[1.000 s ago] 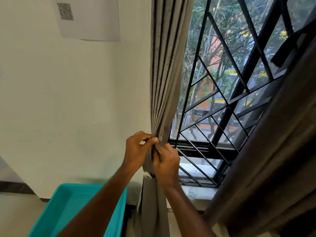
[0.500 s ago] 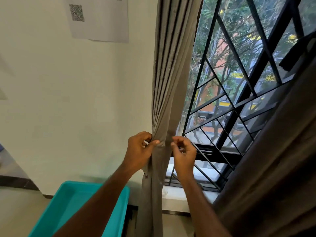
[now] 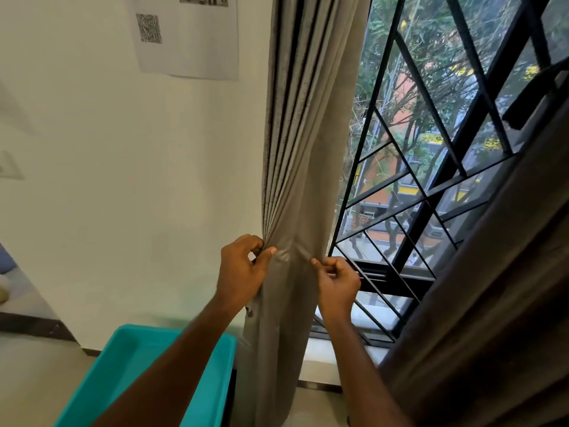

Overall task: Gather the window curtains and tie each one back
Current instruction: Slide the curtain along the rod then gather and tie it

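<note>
The grey-brown left curtain (image 3: 300, 134) hangs gathered in narrow pleats beside the window's left edge. My left hand (image 3: 241, 269) pinches the bunched pleats at waist height on the curtain's left side. My right hand (image 3: 337, 280) is just right of the curtain, fingers curled, pinching what looks like a thin tie-back strip that comes round the fabric. The strip is hard to make out against the cloth. A second, darker brown curtain (image 3: 498, 288) hangs at the right, close to the camera.
A black metal window grille (image 3: 425, 192) with diagonal bars fills the opening behind the curtains. A turquoise plastic bin (image 3: 132, 371) stands on the floor below my left arm. A paper sheet with a QR code (image 3: 187, 35) is stuck on the white wall.
My right hand has come off the front of the curtain and moved right, drawing the strip out sideways. My left hand keeps its pinch on the pleats. The camera has shifted slightly.
</note>
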A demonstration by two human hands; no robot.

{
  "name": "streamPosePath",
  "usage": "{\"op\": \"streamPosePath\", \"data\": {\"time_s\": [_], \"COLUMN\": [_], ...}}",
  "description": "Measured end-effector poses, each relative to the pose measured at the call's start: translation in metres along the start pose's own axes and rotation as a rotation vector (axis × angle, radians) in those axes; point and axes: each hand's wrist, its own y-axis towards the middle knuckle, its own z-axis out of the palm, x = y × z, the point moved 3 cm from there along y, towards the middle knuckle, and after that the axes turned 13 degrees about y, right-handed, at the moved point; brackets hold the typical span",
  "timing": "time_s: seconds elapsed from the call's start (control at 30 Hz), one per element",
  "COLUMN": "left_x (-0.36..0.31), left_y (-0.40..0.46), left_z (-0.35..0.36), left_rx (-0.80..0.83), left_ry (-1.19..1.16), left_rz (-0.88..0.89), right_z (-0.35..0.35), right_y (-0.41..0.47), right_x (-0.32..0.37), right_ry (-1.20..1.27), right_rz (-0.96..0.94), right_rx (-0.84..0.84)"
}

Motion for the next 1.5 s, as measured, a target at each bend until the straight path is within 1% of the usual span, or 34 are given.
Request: {"op": "streamPosePath", "data": {"time_s": [0.13,0.23,0.33,0.4,0.53,0.63,0.8,0.87,0.93,1.0,1.03,1.07,1.13,1.17,1.2,1.23,1.27,1.33,1.37,1.43,1.5], "left_x": [-0.001,-0.003,-0.011,-0.015,-0.018,-0.015,-0.015,-0.015,-0.012,-0.007,-0.005,-0.004,-0.001,0.001,0.002,0.003,0.004,0.005,0.006,0.010,0.013], "left_y": [-0.002,-0.003,-0.006,-0.008,-0.007,-0.007,-0.007,-0.005,-0.001,0.002,0.002,0.002,0.001,0.001,0.001,0.001,0.001,0.001,0.002,0.003,0.004], "left_z": [0.007,0.013,0.019,0.022,0.023,0.022,0.017,0.017,0.015,0.013,0.012,0.012,0.009,0.007,0.006,0.004,0.003,0.001,0.000,-0.001,0.000], "left_rx": [-0.091,-0.118,-0.086,-0.035,0.022,0.102,0.168,0.164,0.136,0.157,0.183,0.207,0.241,0.246,0.249,0.256,0.269,0.295,0.295,0.257,0.195], "left_ry": [0.041,0.056,0.035,-0.019,-0.099,-0.149,-0.227,-0.173,-0.112,-0.108,-0.115,-0.116,-0.107,-0.101,-0.098,-0.101,-0.109,-0.110,-0.105,-0.099,-0.096], "left_rz": [-0.034,-0.042,-0.030,-0.037,-0.039,-0.094,-0.081,-0.082,-0.076,-0.066,-0.064,-0.070,-0.091,-0.100,-0.109,-0.117,-0.120,-0.115,-0.112,-0.115,-0.109], "right_z": [0.001,0.006,0.019,0.025,0.031,0.032,0.041,0.046,0.051,0.048,0.044,0.038,0.024,0.019,0.016,0.015,0.016,0.018,0.017,0.015,0.011], "right_y": [-0.025,-0.043,-0.058,-0.059,-0.057,-0.055,-0.062,-0.063,-0.066,-0.066,-0.063,-0.057,-0.035,-0.021,-0.008,0.005,0.014,0.023,0.024,0.025,0.023], "right_x": [0.013,0.016,0.017,0.019,0.021,0.016,0.012,0.008,0.007,0.007,0.009,0.010,0.001,-0.006,-0.010,-0.013,-0.013,-0.005,0.000,0.003,0.004], "right_ry": [-0.083,-0.148,-0.248,-0.298,-0.306,-0.269,-0.258,-0.258,-0.225,-0.123,-0.062,-0.016,0.058,0.116,0.171,0.216,0.247,0.271,0.260,0.188,0.126], "right_rz": [-0.217,-0.367,-0.457,-0.485,-0.511,-0.455,-0.450,-0.453,-0.430,-0.399,-0.366,-0.323,-0.168,-0.056,0.062,0.159,0.216,0.248,0.244,0.227,0.203], "right_rx": [-0.029,0.101,0.233,0.244,0.261,0.270,0.319,0.360,0.446,0.512,0.496,0.421,0.205,0.132,0.112,0.142,0.193,0.285,0.301,0.291,0.204]}}
